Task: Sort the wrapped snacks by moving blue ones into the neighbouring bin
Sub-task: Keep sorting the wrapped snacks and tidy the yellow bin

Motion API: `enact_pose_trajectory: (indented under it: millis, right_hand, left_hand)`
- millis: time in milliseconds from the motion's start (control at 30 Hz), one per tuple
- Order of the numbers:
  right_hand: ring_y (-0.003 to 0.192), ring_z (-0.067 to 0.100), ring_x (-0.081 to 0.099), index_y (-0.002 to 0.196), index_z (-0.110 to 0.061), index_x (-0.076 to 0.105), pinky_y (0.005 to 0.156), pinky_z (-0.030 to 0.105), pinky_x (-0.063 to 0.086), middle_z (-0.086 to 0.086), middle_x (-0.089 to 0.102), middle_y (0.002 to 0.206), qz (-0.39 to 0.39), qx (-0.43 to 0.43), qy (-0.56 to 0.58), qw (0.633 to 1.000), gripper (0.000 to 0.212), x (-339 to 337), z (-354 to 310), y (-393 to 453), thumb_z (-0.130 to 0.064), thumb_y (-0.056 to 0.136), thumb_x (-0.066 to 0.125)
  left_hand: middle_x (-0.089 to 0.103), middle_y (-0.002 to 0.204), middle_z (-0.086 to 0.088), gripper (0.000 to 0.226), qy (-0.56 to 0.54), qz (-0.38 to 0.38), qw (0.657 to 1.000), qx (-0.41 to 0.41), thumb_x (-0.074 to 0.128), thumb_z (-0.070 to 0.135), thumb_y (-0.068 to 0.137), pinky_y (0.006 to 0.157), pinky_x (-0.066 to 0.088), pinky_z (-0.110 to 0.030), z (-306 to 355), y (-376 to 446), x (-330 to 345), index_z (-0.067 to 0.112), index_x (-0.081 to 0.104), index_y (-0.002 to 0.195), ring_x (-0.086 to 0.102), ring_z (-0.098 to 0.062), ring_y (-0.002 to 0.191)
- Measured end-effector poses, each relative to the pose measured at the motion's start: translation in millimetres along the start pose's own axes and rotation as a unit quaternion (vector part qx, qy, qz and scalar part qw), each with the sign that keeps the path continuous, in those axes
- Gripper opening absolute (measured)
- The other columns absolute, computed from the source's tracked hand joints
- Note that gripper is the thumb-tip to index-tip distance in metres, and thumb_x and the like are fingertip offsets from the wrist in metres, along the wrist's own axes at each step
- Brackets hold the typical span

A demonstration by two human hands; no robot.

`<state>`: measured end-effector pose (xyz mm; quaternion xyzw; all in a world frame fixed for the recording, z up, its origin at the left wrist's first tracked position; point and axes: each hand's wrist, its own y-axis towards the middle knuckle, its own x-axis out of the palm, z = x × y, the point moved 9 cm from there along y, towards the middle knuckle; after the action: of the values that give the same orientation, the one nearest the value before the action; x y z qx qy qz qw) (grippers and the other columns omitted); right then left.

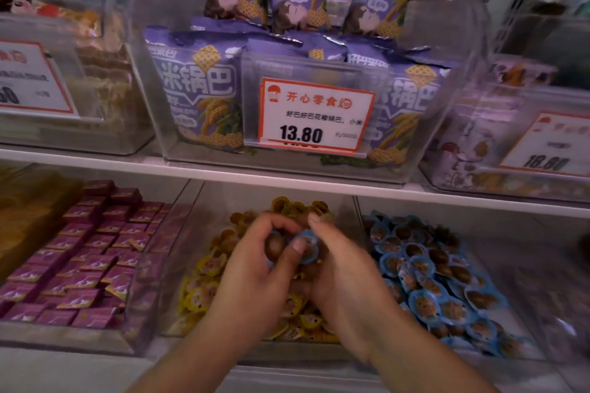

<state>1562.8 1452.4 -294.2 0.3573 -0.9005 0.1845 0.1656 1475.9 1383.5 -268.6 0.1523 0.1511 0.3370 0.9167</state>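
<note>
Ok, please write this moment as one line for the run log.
stage: picking over yellow bin | right hand: pinches blue snack | left hand: holds brown snack | blue bin: to the right

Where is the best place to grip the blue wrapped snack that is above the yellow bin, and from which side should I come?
Pinch the flat blue rim of the blue wrapped snack, probably from above and the right. The right hand already pinches it there, and the left hand crowds its left side.
</note>
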Motion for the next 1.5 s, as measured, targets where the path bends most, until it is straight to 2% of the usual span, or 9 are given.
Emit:
enact_pose_trajectory:
  millis: [133, 267, 367, 500, 667, 800, 1133, 1367, 1500]
  right_hand:
    - [0.113, 0.025, 0.067, 0.12, -0.006, 0.066, 0.103, 0.041, 0.05, 0.018, 0.069, 0.12, -0.014, 0.002, 0.044, 0.999, 0.027, -5.9, -8.4, -15.0, -0.017, 0.096, 0.059]
    - [0.094, 0.022, 0.073, 0.107, -0.014, 0.073, 0.078, 0.027, 0.058, 0.014, 0.076, 0.102, 0.005, -0.073, -0.043, 0.996, 0.026, -35.3, -29.9, -27.6, 0.003, 0.092, 0.06]
    - [0.081, 0.019, 0.073, 0.1, -0.014, 0.075, 0.065, 0.026, 0.056, 0.013, 0.075, 0.091, 0.03, -0.091, -0.073, 0.993, 0.02, -64.8, -45.4, -29.5, -0.001, 0.089, 0.067]
    - [0.085, 0.021, 0.073, 0.1, -0.013, 0.075, 0.069, 0.034, 0.059, 0.008, 0.076, 0.094, 0.162, -0.147, -0.147, 0.965, 0.012, -143.9, -89.9, -11.8, -0.011, 0.09, 0.069]
    - [0.107, 0.018, 0.064, 0.109, -0.017, 0.074, 0.086, 0.019, 0.045, 0.006, 0.071, 0.118, 0.296, -0.162, -0.468, 0.817, 0.019, -232.0, -131.8, 8.2, -0.017, 0.096, 0.06]
    - [0.092, 0.011, 0.068, 0.081, -0.032, 0.071, 0.075, 0.004, 0.045, -0.016, 0.071, 0.083, 0.298, -0.241, -0.458, 0.802, 0.031, -232.1, -137.6, -1.2, -0.005, 0.092, 0.059]
    - [0.071, -0.009, 0.063, 0.108, -0.035, 0.07, 0.06, 0.005, 0.043, -0.021, 0.069, 0.079, -0.031, -0.272, -0.57, 0.775, 0.028, -12.3, -61.7, 13.8, -0.028, 0.092, 0.048]
    - [0.119, 0.029, 0.057, 0.136, -0.019, 0.055, 0.098, 0.037, 0.048, 0.014, 0.058, 0.135, -0.188, -0.063, -0.818, 0.54, 0.044, 58.9, 48.2, 139.4, -0.04, 0.097, 0.052]
    - [0.136, 0.033, 0.042, 0.15, -0.027, 0.037, 0.111, 0.042, 0.037, 0.018, 0.038, 0.153, -0.184, -0.007, -0.86, 0.476, 0.06, 51.5, 73.3, 163.1, -0.056, 0.098, 0.037]
  left_hand:
    - [0.052, 0.125, 0.023, 0.041, 0.209, -0.011, 0.968, 0.138, 0.05, 0.031, 0.093, 0.092, 0.037, -0.028, 30.1, -13.2, 36.2, 0.035, 0.041, 0.133, 0.049, 0.003, 0.11]
    - [0.035, 0.149, 0.008, 0.081, 0.212, -0.045, 0.966, 0.143, 0.048, 0.042, 0.083, 0.113, 0.034, -0.053, 36.2, -13.3, 60.5, 0.009, 0.024, 0.154, 0.03, -0.007, 0.139]
    - [0.021, 0.16, 0.015, 0.087, 0.184, -0.134, 0.961, 0.157, 0.051, 0.058, 0.088, 0.119, 0.025, -0.031, 37.5, -20.1, 82.4, 0.024, 0.011, 0.158, 0.023, -0.006, 0.148]
    - [0.036, 0.152, 0.02, 0.056, 0.214, -0.148, 0.954, 0.15, 0.042, 0.057, 0.095, 0.116, 0.028, -0.024, 23.9, -14.3, 80.4, 0.033, 0.041, 0.146, 0.031, 0.001, 0.142]
    - [0.063, 0.119, 0.019, 0.03, 0.237, -0.11, 0.961, 0.089, 0.047, 0.04, 0.093, 0.1, 0.046, -0.037, 3.6, 2.8, 52.8, 0.034, 0.069, 0.111, 0.058, -0.004, 0.116]
    - [0.067, 0.102, 0.021, 0.032, 0.279, -0.084, 0.952, 0.089, 0.042, 0.035, 0.091, 0.083, 0.049, -0.033, 3.3, 7.2, 28.0, 0.033, 0.07, 0.106, 0.065, -0.009, 0.097]
    - [0.07, 0.102, 0.003, 0.042, 0.434, 0.036, 0.89, 0.139, 0.051, 0.007, 0.066, 0.112, 0.031, -0.06, 16.7, 9.4, -73.8, 0.019, 0.072, 0.101, 0.065, -0.02, 0.094]
    - [0.066, 0.12, -0.004, 0.043, 0.489, -0.048, 0.868, 0.079, 0.055, 0.018, 0.072, 0.107, 0.04, -0.054, -14.4, 1.8, -87.9, 0.018, 0.071, 0.111, 0.059, -0.03, 0.122]
    - [0.065, 0.124, 0.004, 0.046, 0.478, -0.055, 0.872, 0.092, 0.045, 0.021, 0.073, 0.112, 0.035, -0.051, -16.3, 1.4, -89.1, 0.026, 0.07, 0.111, 0.048, -0.024, 0.135]
